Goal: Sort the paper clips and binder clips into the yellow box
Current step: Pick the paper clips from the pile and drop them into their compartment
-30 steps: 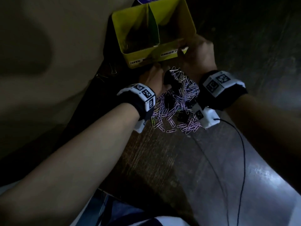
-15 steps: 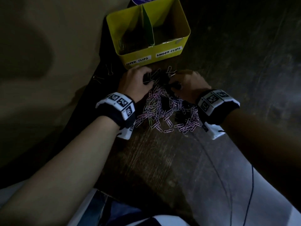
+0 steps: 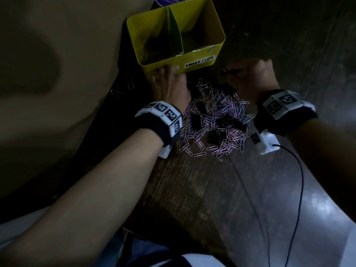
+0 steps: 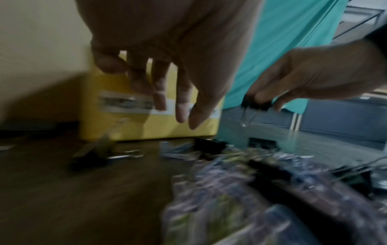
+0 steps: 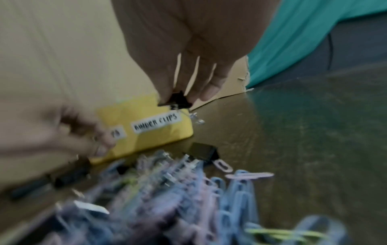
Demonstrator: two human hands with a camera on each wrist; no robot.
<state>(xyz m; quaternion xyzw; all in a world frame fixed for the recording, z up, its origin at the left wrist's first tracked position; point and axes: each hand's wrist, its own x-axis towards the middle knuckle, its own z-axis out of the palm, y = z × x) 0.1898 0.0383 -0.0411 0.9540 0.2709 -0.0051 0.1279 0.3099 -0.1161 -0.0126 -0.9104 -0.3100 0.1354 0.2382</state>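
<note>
I judge the sorting barely begun: most paper clips (image 3: 213,120) and binder clips (image 3: 227,120) lie heaped on the bench (image 3: 192,189). My right hand (image 3: 256,79) pinches one black binder clip (image 5: 175,99) between its fingertips, raised at about four o'clock of the yellow box (image 3: 219,45). My left hand (image 3: 169,83) hangs with relaxed fingers against the box front; whether it carries a clip I cannot tell. The left compartment holds some paper clips; the right one, labelled binder clips, is too dark to read.
</note>
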